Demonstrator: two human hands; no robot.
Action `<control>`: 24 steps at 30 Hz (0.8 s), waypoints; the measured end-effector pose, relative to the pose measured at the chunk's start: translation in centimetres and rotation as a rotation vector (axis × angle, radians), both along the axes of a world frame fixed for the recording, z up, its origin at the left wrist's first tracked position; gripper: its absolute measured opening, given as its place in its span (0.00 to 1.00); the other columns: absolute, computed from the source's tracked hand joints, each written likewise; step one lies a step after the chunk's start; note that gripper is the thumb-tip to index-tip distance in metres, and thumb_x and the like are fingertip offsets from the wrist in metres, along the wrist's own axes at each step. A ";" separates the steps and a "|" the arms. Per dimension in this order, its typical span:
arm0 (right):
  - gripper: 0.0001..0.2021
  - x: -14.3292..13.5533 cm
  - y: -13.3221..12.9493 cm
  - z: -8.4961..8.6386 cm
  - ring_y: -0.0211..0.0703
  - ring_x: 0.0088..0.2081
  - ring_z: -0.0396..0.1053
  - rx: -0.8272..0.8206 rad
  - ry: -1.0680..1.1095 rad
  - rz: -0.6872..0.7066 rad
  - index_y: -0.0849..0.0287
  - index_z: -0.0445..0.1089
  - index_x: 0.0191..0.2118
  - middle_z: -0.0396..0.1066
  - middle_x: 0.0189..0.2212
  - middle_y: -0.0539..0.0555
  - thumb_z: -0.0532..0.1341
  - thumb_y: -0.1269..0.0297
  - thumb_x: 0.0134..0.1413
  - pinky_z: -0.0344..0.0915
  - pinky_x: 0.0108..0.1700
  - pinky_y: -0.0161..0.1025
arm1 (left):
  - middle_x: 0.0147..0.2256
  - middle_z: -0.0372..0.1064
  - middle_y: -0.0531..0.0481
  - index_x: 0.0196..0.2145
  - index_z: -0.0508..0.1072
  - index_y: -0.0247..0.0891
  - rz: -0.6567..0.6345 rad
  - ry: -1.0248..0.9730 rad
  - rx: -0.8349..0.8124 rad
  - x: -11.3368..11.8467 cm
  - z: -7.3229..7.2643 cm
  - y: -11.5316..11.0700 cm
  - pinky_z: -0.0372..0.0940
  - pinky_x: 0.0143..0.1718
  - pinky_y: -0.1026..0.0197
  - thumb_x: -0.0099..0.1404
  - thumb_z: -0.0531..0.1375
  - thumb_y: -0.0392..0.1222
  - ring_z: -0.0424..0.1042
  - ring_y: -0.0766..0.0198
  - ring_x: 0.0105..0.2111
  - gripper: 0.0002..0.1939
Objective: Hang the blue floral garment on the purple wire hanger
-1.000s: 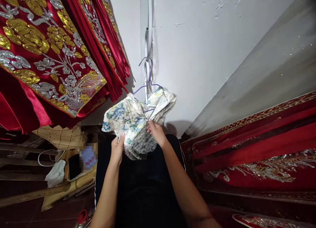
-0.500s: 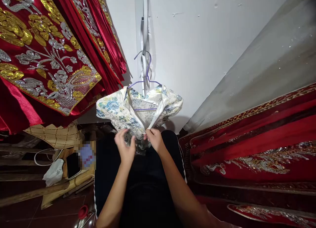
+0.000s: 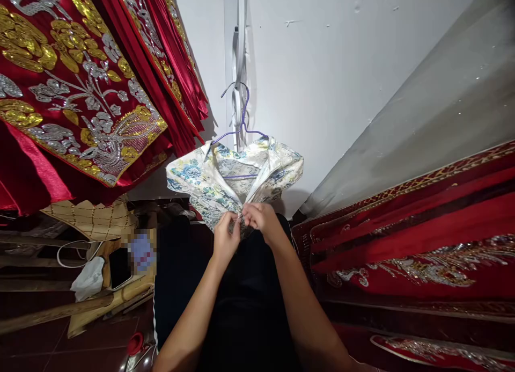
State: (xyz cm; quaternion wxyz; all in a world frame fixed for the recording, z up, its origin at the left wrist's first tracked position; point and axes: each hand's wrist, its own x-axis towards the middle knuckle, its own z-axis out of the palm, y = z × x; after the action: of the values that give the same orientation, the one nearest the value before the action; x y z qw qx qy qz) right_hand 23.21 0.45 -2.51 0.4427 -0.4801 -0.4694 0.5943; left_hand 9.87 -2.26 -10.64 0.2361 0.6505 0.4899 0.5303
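Observation:
A short-sleeved garment with a blue and yellow floral print (image 3: pixel 197 173) hangs on a thin purple hanger (image 3: pixel 244 111) in front of the wall. Its front edges spread at the neck and meet lower down in a V. At that meeting point my left hand (image 3: pixel 227 232) pinches the front edge of the garment. Close beside it, my right hand (image 3: pixel 259 217) has its fingers closed on the other front edge. The fingertips of both hands nearly touch, and they hide the small part between them.
Red cloth with gold and silver embroidery (image 3: pixel 92 87) hangs at the upper left. More red embroidered fabric (image 3: pixel 402 243) lies at the right. A phone (image 3: pixel 120 267) and white plastic (image 3: pixel 87 278) rest on a wooden stool (image 3: pixel 139 291) at lower left.
My left hand has moved right and up to the garment's front, and its fingers have closed. My right hand has shifted slightly up and right. The garment has swung a little to the right.

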 end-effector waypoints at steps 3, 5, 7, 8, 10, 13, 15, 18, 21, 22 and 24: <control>0.15 -0.1 2.8 4.8 0.30 0.15 0.53 0.115 -0.010 -0.076 0.62 0.71 0.26 0.69 0.16 0.50 0.65 0.54 0.53 0.49 0.19 0.31 | 0.31 0.68 0.50 0.33 0.68 0.40 0.005 0.018 -0.015 -0.1 -0.3 0.7 0.62 0.38 0.61 0.70 0.57 0.40 0.69 0.61 0.34 0.06; 0.13 -0.4 4.6 8.0 0.28 0.15 0.54 0.215 0.039 -0.123 0.63 0.71 0.26 0.68 0.16 0.50 0.65 0.58 0.53 0.49 0.18 0.29 | 0.30 0.67 0.50 0.32 0.68 0.39 -0.008 0.030 -0.015 -0.3 -0.3 1.4 0.62 0.37 0.61 0.69 0.57 0.40 0.69 0.61 0.33 0.07; 0.12 -0.8 5.6 10.3 0.28 0.15 0.54 0.291 0.056 -0.132 0.63 0.71 0.27 0.68 0.16 0.50 0.64 0.60 0.56 0.49 0.18 0.28 | 0.29 0.67 0.51 0.30 0.68 0.39 -0.026 0.036 -0.015 -0.8 0.1 2.1 0.62 0.36 0.61 0.69 0.58 0.40 0.69 0.61 0.32 0.08; 0.12 -1.0 5.7 11.0 0.28 0.15 0.55 0.320 0.055 -0.115 0.63 0.71 0.27 0.68 0.16 0.50 0.63 0.60 0.57 0.49 0.18 0.28 | 0.28 0.67 0.51 0.30 0.69 0.39 -0.033 0.037 -0.015 -1.0 0.7 2.4 0.63 0.36 0.61 0.68 0.58 0.40 0.69 0.61 0.32 0.08; 0.13 -1.5 5.1 11.4 0.28 0.15 0.55 0.359 0.042 -0.058 0.63 0.70 0.27 0.68 0.16 0.50 0.62 0.60 0.59 0.49 0.18 0.28 | 0.30 0.69 0.50 0.32 0.71 0.38 -0.040 0.029 -0.008 -1.7 2.5 3.0 0.64 0.38 0.60 0.68 0.59 0.42 0.70 0.61 0.33 0.07; 0.14 -1.9 3.6 11.0 0.29 0.15 0.56 0.383 0.032 -0.009 0.61 0.69 0.27 0.68 0.16 0.48 0.60 0.59 0.61 0.52 0.19 0.28 | 0.39 0.73 0.47 0.50 0.72 0.39 -0.024 -0.044 0.110 -2.5 7.3 3.9 0.67 0.45 0.58 0.68 0.61 0.42 0.73 0.61 0.38 0.13; 0.14 -2.1 2.9 10.9 0.29 0.16 0.56 0.398 0.024 -0.007 0.61 0.70 0.28 0.68 0.16 0.48 0.60 0.59 0.62 0.53 0.20 0.28 | 0.42 0.73 0.46 0.60 0.66 0.40 0.034 -0.073 0.283 -3.0 11.2 4.7 0.67 0.47 0.58 0.70 0.59 0.42 0.73 0.62 0.40 0.22; 0.14 -2.1 2.8 10.8 0.30 0.17 0.56 0.445 0.014 -0.018 0.60 0.70 0.29 0.67 0.17 0.48 0.59 0.57 0.62 0.53 0.22 0.29 | 0.43 0.74 0.46 0.52 0.73 0.39 0.008 0.109 0.397 -3.2 16.3 5.8 0.66 0.47 0.59 0.74 0.55 0.42 0.72 0.62 0.42 0.13; 0.15 -2.0 3.6 9.3 0.31 0.18 0.55 0.479 -0.027 -0.079 0.59 0.70 0.30 0.66 0.17 0.47 0.59 0.53 0.63 0.51 0.22 0.31 | 0.38 0.74 0.47 0.41 0.76 0.36 -0.035 0.270 0.423 -3.1 18.9 6.3 0.65 0.43 0.61 0.74 0.55 0.43 0.72 0.63 0.38 0.11; 0.16 -2.0 3.9 8.4 0.32 0.17 0.54 0.472 -0.063 -0.104 0.59 0.70 0.30 0.65 0.17 0.47 0.59 0.53 0.63 0.50 0.21 0.32 | 0.37 0.74 0.48 0.39 0.75 0.36 -0.026 0.275 0.436 -3.2 19.2 6.3 0.65 0.43 0.61 0.74 0.55 0.43 0.72 0.63 0.38 0.11; 0.16 -2.0 4.2 6.0 0.33 0.17 0.54 0.426 -0.163 -0.134 0.59 0.70 0.28 0.64 0.17 0.47 0.58 0.53 0.62 0.49 0.21 0.34 | 0.37 0.73 0.49 0.40 0.75 0.36 0.049 0.185 0.460 -3.9 19.4 6.5 0.65 0.44 0.62 0.74 0.56 0.43 0.72 0.64 0.39 0.11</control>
State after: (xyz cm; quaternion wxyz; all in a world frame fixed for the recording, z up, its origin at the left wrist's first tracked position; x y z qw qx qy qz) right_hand 21.25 4.69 3.49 0.5333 -0.4523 -0.5853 0.4103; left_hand 5.98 4.27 8.76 0.0228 0.7207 0.3914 0.5717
